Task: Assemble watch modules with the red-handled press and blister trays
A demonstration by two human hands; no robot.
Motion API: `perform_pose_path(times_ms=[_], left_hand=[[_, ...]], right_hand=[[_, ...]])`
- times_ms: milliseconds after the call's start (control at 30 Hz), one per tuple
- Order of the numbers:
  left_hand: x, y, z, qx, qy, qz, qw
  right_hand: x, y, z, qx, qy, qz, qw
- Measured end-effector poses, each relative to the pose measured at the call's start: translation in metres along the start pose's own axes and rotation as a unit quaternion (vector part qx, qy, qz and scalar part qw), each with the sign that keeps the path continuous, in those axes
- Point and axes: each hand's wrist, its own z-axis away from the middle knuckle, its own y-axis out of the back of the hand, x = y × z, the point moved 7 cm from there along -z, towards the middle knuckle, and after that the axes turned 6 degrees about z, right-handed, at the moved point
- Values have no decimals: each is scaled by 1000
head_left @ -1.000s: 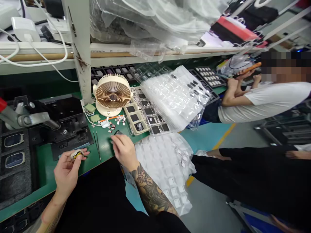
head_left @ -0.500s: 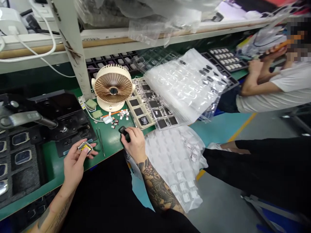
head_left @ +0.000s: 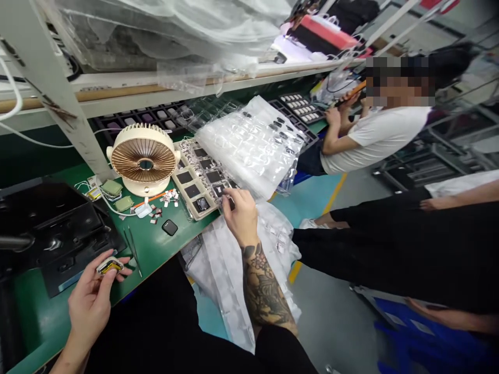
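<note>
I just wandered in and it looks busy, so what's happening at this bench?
Someone seated at the green bench holds a small watch-like case, its yellow inside showing, in the left hand. The right hand is over the edge of the clear plastic trays; whether it grips anything is hard to tell. Tweezers and a small black rounded piece lie on the bench, near a cream desk fan. Farther along, a person in a white shirt works too.

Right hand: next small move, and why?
I'd probably ease the right hand onto the clear tray: its fingertips are right by the near end, contact unclear, and the left hand holds the small open case.
</note>
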Motion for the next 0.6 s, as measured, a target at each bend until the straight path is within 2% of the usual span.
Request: perform_pose_path(times_ms=[133,233,333,400,500,533,600], left_hand=[[2,0,0,2,-5,-16,1000],[5,-3,0,-5,-12,-27,1000],[7,-5,0,-8,-27,-30,999],[6,-5,-3,-6,-28,-23,999],[6,-4,-7,-13,-26,10,1000],[7,-4,-8,-16,-27,27,999],[10,-4,-9,-23,-29,64,997]], right_hand=[[33,-11,-28,-82,-3,23,996],[32,-22,-39,-114,4,47,992],[9,-30,-56,-102,30,52,993],[-17,-44,-74,-115,83,34,989],[-55,-84,-106,-178,167,21,969],[-63,-100,-117,-201,176,24,964],[-68,-129,-138,-226,146,19,963]])
